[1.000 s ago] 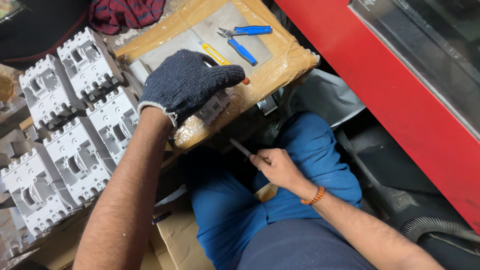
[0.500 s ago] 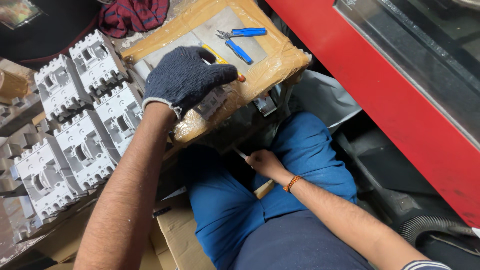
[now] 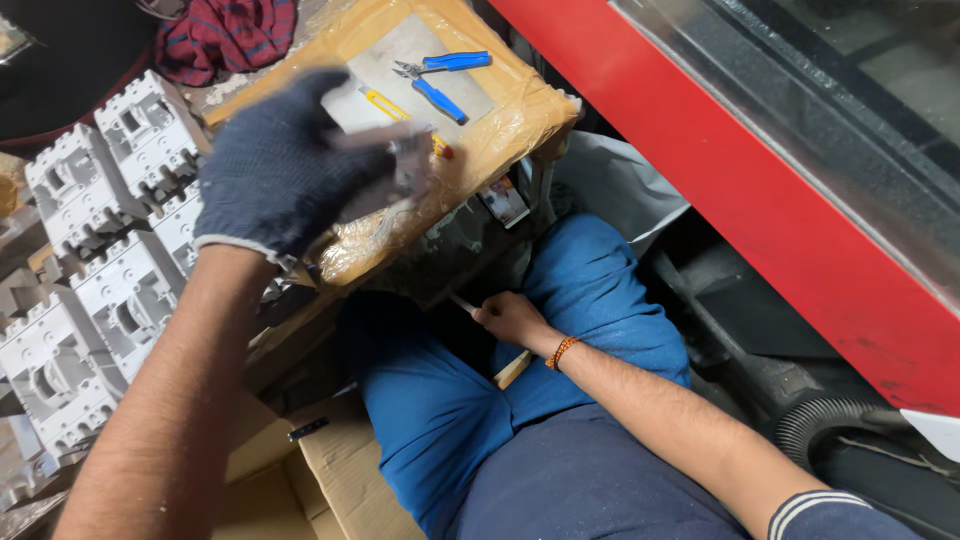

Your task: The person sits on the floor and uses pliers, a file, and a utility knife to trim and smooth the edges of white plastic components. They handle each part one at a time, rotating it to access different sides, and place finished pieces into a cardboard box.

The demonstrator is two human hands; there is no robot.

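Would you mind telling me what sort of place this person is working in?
Probably a small electrical repair or assembly workshop. Rows of grey moulded breaker housings lie at the left, blue-handled pliers rest on a tape-wrapped work board, and the gloved left hand lifts a small blurred part.

A tape-wrapped cardboard box (image 3: 520,110) served as the work surface. A grey metal plate (image 3: 400,55) was laid on it, with blue-handled pliers (image 3: 445,75) and a yellow utility knife (image 3: 395,108) placed on top.
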